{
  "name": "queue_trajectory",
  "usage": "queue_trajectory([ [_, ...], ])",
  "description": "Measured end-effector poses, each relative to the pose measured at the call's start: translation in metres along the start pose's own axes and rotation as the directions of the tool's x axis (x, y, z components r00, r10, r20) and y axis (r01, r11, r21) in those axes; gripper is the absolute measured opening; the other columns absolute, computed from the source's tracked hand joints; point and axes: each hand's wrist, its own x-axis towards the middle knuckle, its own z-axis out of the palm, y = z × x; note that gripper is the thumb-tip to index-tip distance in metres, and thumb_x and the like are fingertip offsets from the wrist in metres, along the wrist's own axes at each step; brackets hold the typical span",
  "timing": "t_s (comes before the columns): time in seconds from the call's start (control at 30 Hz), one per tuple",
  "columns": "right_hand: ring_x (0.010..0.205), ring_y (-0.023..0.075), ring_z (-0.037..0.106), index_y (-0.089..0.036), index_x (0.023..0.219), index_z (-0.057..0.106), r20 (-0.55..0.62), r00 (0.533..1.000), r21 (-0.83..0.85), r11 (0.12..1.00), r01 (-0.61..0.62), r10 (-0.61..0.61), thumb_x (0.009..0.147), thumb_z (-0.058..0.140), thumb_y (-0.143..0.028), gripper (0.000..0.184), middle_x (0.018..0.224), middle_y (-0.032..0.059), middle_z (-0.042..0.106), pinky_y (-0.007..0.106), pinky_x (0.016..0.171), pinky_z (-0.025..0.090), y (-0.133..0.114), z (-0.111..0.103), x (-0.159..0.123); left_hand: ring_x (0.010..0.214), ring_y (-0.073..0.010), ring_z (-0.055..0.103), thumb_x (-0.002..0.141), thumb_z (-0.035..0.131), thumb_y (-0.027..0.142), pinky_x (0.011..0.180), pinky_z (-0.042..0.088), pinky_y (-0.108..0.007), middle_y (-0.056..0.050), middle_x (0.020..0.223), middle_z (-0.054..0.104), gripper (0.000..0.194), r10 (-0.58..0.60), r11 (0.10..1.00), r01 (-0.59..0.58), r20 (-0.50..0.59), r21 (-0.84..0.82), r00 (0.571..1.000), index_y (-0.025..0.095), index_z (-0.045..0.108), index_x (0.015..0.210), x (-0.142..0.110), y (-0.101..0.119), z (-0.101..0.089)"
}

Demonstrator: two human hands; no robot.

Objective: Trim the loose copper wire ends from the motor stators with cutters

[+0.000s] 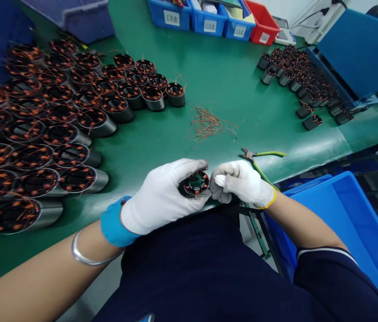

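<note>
My left hand (pixel 175 190), in a white glove, is wrapped round a small motor stator (pixel 195 183). The stator is a dark ring with copper windings, and its open end faces up toward me. Close against its right edge, my gloved right hand (pixel 231 181) has thumb and fingers pinched together. Whatever those fingertips hold is hidden or too thin to make out. Just beyond the right hand lie side cutters (pixel 249 155) with green handles, jaws pointing left. A loose pile of copper wire clippings (pixel 207 124) is on the green table, ahead of both hands.
Rows of larger stators (pixel 75 179) crowd the table's left side. More small stators (pixel 287 76) stand at the far right beside a blue panel (pixel 359 53). Blue bins (pixel 170 18) and a red bin (pixel 262 24) line the back. A blue tray (pixel 343 214) sits below the right edge.
</note>
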Motion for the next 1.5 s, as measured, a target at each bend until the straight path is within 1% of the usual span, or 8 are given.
queue_trajectory([
  [0.07, 0.069, 0.0152, 0.065, -0.012, 0.099, 0.061, -0.046, 0.966, -0.331, 0.916, 0.227, -0.256, 0.083, 0.056, -0.057, 0.048, 0.086, 0.0093, 0.069, 0.029, 0.064, 0.055, -0.006, -0.006, -0.004, 0.087, -0.0227, 0.07, 0.07, 0.069, 0.033, 0.087, 0.055, -0.035, -0.007, 0.102, 0.073, 0.04, -0.114, 0.992, 0.114, 0.013, -0.05, 0.993, 0.018, 0.067, 0.107, 0.001, 0.002, -0.002],
  [0.2, 0.106, 0.0267, 0.061, -0.008, 0.117, 0.058, 0.15, 0.72, -0.862, 0.267, 0.431, -0.678, 0.084, 0.059, -0.044, 0.049, 0.114, 0.0182, 0.065, 0.047, 0.098, 0.046, -0.013, -0.01, -0.005, 0.087, -0.0232, 0.07, 0.069, 0.069, 0.035, 0.084, 0.055, -0.034, -0.005, 0.101, 0.074, 0.039, -0.19, 0.972, 0.201, 0.099, -0.125, 0.977, 0.019, 0.068, 0.105, 0.004, 0.004, -0.005],
  [0.4, 0.064, 0.0175, 0.054, -0.017, 0.094, 0.067, 0.378, 0.812, -0.925, -0.211, 0.315, -0.445, 0.091, 0.038, -0.014, 0.03, 0.069, 0.0032, 0.062, 0.047, 0.097, 0.045, -0.015, -0.013, -0.001, 0.082, -0.023, 0.069, 0.069, 0.067, 0.036, 0.079, 0.055, -0.033, -0.005, 0.094, 0.074, 0.034, -0.206, 0.976, 0.214, 0.158, -0.035, 0.966, 0.019, 0.069, 0.098, 0.006, 0.001, -0.002],
  [0.57, 0.096, 0.0234, 0.063, -0.013, 0.115, 0.063, 0.147, 0.887, -0.977, 0.075, 0.199, -0.438, 0.09, 0.051, -0.043, 0.042, 0.105, 0.0116, 0.068, 0.045, 0.103, 0.044, -0.014, -0.066, -0.024, 0.084, -0.0252, 0.068, 0.068, 0.065, 0.039, 0.082, 0.053, -0.036, -0.006, 0.094, 0.073, 0.037, -0.278, 0.958, 0.267, 0.105, 0.104, 0.955, 0.018, 0.069, 0.098, 0.013, -0.008, -0.005],
  [0.67, 0.135, 0.042, 0.037, -0.005, 0.146, 0.034, -0.233, 0.911, -0.962, 0.217, -0.165, -0.34, 0.051, 0.077, -0.069, 0.123, 0.149, 0.026, 0.035, 0.054, 0.11, 0.037, 0.005, -0.098, -0.046, 0.085, -0.026, 0.067, 0.069, 0.062, 0.036, 0.08, 0.052, -0.036, -0.007, 0.093, 0.072, 0.033, -0.317, 0.939, 0.3, 0.086, 0.169, 0.944, 0.017, 0.067, 0.096, 0.018, -0.014, -0.008],
  [0.73, 0.14, 0.0471, 0.027, -0.004, 0.151, 0.024, -0.357, 0.909, -0.926, 0.21, -0.314, -0.216, 0.045, 0.078, -0.07, 0.136, 0.154, 0.0283, 0.025, 0.059, 0.111, 0.031, 0.022, -0.112, -0.059, 0.087, -0.0275, 0.065, 0.069, 0.059, 0.033, 0.082, 0.051, -0.038, -0.008, 0.092, 0.071, 0.031, -0.323, 0.932, 0.301, 0.082, 0.204, 0.943, 0.017, 0.067, 0.095, 0.02, -0.016, -0.009],
  [1.17, 0.128, 0.0398, 0.045, -0.007, 0.15, 0.029, -0.295, 0.951, -0.947, 0.157, -0.279, -0.091, 0.082, 0.054, -0.06, 0.089, 0.138, 0.0245, 0.047, 0.053, 0.098, 0.045, 0.017, -0.102, -0.073, 0.077, -0.0231, 0.06, 0.08, 0.049, 0.04, 0.071, 0.046, -0.034, -0.005, 0.076, 0.065, 0.025, -0.377, 0.926, 0.372, 0.081, 0.068, 0.923, 0.02, 0.063, 0.082, 0.02, -0.03, -0.003],
  [1.5, 0.14, 0.043, 0.03, -0.01, 0.151, 0.028, -0.338, 0.941, -0.931, 0.141, -0.338, 0.025, 0.046, 0.078, -0.064, 0.128, 0.154, 0.0251, 0.029, 0.058, 0.107, 0.035, 0.02, -0.142, -0.071, 0.081, -0.0237, 0.062, 0.081, 0.049, 0.043, 0.077, 0.045, -0.037, -0.005, 0.084, 0.067, 0.027, -0.356, 0.931, 0.348, 0.06, 0.112, 0.933, 0.021, 0.064, 0.085, 0.018, -0.035, -0.001],
])
